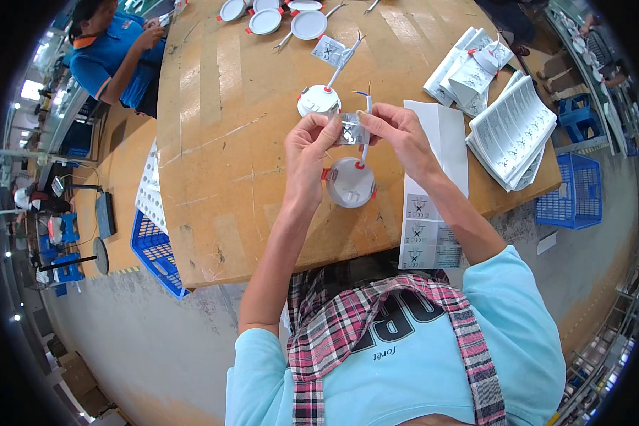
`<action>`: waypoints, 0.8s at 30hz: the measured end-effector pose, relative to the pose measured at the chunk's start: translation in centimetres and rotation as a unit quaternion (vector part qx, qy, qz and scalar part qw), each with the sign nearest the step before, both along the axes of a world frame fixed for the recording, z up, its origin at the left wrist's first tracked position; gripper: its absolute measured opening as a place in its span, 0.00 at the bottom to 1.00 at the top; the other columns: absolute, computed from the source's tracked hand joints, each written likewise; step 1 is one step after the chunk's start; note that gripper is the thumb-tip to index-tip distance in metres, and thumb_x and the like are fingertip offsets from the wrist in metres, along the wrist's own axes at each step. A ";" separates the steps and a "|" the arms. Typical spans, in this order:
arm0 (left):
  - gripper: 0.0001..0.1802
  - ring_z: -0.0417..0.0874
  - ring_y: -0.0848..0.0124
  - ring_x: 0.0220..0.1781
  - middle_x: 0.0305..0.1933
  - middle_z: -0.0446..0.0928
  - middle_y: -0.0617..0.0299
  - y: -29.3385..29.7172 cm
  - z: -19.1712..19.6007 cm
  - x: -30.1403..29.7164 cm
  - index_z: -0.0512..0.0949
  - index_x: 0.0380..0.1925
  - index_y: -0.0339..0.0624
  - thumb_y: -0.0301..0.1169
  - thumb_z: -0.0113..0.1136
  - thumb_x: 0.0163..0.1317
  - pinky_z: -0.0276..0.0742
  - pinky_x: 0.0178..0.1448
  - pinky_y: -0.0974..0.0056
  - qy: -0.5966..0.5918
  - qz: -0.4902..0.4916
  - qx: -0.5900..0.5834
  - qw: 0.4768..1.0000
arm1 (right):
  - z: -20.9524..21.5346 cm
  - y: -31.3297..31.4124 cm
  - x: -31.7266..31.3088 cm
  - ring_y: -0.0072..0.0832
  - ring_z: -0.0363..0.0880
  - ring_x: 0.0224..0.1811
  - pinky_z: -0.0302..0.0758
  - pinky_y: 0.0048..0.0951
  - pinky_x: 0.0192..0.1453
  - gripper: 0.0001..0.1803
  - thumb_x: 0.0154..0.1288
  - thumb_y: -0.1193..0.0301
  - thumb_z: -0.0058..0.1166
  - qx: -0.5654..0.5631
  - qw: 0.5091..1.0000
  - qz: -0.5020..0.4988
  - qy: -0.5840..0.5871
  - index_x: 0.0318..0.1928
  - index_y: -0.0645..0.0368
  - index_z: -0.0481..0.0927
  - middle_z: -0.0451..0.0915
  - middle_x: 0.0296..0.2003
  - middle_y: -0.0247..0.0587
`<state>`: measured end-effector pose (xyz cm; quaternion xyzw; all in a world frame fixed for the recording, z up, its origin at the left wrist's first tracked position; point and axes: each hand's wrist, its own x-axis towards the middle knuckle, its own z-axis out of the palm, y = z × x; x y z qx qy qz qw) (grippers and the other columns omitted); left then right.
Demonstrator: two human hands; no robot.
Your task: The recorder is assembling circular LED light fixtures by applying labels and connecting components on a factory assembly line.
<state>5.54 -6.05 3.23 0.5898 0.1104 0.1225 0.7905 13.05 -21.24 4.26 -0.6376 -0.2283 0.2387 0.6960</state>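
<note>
Between my two hands is a small silver sticker label with dark printing. My left hand pinches its left edge between thumb and fingers. At the other edge, my right hand pinches the label beside a white cable with bare coloured wire ends. Whether the label touches the cable is hard to tell. That cable comes from a round white downlight with red clips, lying just below my hands. Beyond them lies a second downlight, its cable carrying a folded silver label.
Right of my hands lies a label backing sheet with silver labels at its near end. Stacks of printed leaflets sit at the right edge. Several downlights lie at the far side. Blue crates flank the table; a person is at far left.
</note>
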 end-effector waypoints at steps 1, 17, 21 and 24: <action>0.09 0.75 0.82 0.33 0.30 0.78 0.67 0.1 -0.1 0.0 0.74 0.26 0.43 0.33 0.59 0.64 0.70 0.43 0.72 0.014 -0.006 -0.037 0.999 | 0.0 0.2 -0.2 0.17 0.76 0.28 0.74 0.20 0.35 0.15 0.65 0.62 0.56 0.000 1.000 0.003 -0.001 0.31 0.63 0.80 0.78 0.25 0.33; 0.14 0.79 0.76 0.45 0.42 0.80 0.62 1.3 -0.7 -0.7 0.74 0.43 0.38 0.27 0.65 0.58 0.74 0.53 0.67 0.009 -0.074 -0.012 0.997 | -0.4 1.7 -1.3 0.15 0.74 0.26 0.72 0.19 0.30 0.13 0.64 0.66 0.57 -0.027 0.998 -0.041 -0.025 0.29 0.63 0.77 0.77 0.23 0.32; 0.20 0.79 0.76 0.46 0.43 0.79 0.61 1.8 -1.3 -0.7 0.72 0.49 0.36 0.25 0.64 0.57 0.75 0.52 0.68 0.017 -0.097 -0.045 0.994 | -0.8 2.2 -1.4 0.15 0.73 0.26 0.72 0.19 0.31 0.12 0.64 0.66 0.56 -0.005 0.998 -0.047 0.028 0.29 0.63 0.77 0.76 0.23 0.32; 0.20 0.79 0.77 0.45 0.43 0.79 0.61 2.1 -1.3 -0.8 0.72 0.49 0.35 0.26 0.65 0.57 0.75 0.52 0.68 0.039 -0.101 -0.047 0.993 | -1.4 2.3 -1.5 0.15 0.73 0.26 0.71 0.19 0.32 0.12 0.64 0.66 0.55 -0.019 0.998 -0.046 0.044 0.30 0.62 0.77 0.77 0.24 0.31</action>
